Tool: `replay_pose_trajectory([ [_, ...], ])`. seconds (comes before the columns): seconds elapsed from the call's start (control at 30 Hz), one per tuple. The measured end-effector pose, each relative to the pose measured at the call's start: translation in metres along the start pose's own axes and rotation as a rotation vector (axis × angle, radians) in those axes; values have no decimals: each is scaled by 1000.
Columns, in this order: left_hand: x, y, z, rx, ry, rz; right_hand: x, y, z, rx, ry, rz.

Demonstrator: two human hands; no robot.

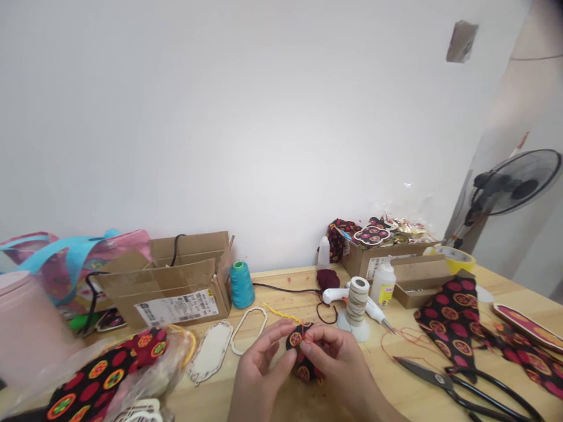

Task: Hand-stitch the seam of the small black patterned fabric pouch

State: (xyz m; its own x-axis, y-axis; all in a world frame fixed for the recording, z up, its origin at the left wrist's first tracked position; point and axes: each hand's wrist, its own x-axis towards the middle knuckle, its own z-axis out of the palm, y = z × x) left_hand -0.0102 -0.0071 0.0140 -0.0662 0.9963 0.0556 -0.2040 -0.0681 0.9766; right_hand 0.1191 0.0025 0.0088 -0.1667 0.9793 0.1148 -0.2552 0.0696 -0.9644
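Observation:
Low in the middle, my left hand (264, 366) curves around the left edge of a small dark fabric piece (303, 370) printed with orange and magenta circles. My right hand (338, 357) is closed in a pinch at its upper right, where a red thread (303, 333) shows at the fingertips. Whether a needle is in that pinch I cannot make out. From the top of the piece a yellow braided cord (281, 314) runs up and left over the table. Part of the fabric is hidden by my fingers.
Black-handled scissors (448, 381) lie at right near patterned cloth (453, 316). Behind my hands stand a glue gun (336, 295), a cream cord spool (357, 302), a glue bottle (384, 284) and teal thread (241, 285). Cardboard boxes (176, 281) line the wall; wooden frames (249, 331) lie left.

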Motion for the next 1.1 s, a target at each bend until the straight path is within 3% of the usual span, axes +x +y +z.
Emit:
replay_pose_trajectory([
  [0.2,-1,-3,2,208,5,163,0,-2,1,33,1,-13],
  [0.33,-2,-1,1,216,30,177,0,3,1,41,-33,-10],
  [0.47,-1,0,2,145,47,172,-1,6,0,-78,-35,-107],
  [0.73,-2,0,2,-66,42,-90,-3,-1,-2,-467,31,-299],
  [0.93,-3,-3,5,-249,46,-230,-5,0,1,-682,106,-621],
  [1.0,-3,-3,7,-312,18,-265,-5,1,1,-700,94,-641],
  [1.1,-2,-2,7,-398,27,-323,-5,2,0,-680,49,-527],
])
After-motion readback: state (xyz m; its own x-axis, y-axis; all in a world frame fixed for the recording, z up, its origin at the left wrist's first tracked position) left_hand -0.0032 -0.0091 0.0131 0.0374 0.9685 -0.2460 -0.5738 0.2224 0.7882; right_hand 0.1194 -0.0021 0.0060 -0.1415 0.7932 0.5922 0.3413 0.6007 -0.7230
